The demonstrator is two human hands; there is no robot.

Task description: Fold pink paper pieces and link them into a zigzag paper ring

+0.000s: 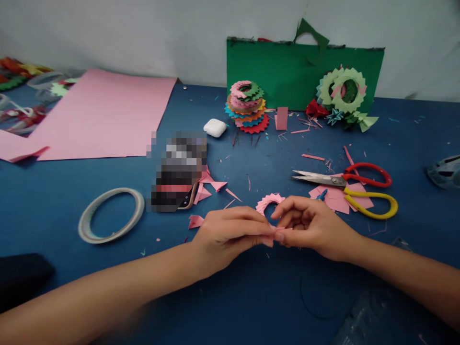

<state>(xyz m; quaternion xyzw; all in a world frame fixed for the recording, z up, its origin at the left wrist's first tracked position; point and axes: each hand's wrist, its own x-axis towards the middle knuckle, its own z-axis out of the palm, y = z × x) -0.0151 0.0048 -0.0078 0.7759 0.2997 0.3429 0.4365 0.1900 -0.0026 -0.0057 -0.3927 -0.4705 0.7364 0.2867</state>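
My left hand (232,235) and my right hand (311,223) meet at the fingertips near the middle of the table. Between them they pinch a small piece of pink paper (285,229), mostly hidden by the fingers. Just behind my right fingers lies a pink folded-paper ring (268,202), partly covered. Scissors (334,180) with one red and one yellow handle rest open beyond my right hand, on top of pink paper pieces (338,203). Pink folded scraps (212,184) lie beyond my left hand, and another scrap (196,221) is close to its knuckles.
A phone (178,172), a white earphone case (214,127) and a tape roll (84,225) sit to the left. Large pink paper (108,115) lies behind them. At the back stand stacked coloured paper rings (247,112), a green board (280,67) and pale green rings (332,91).
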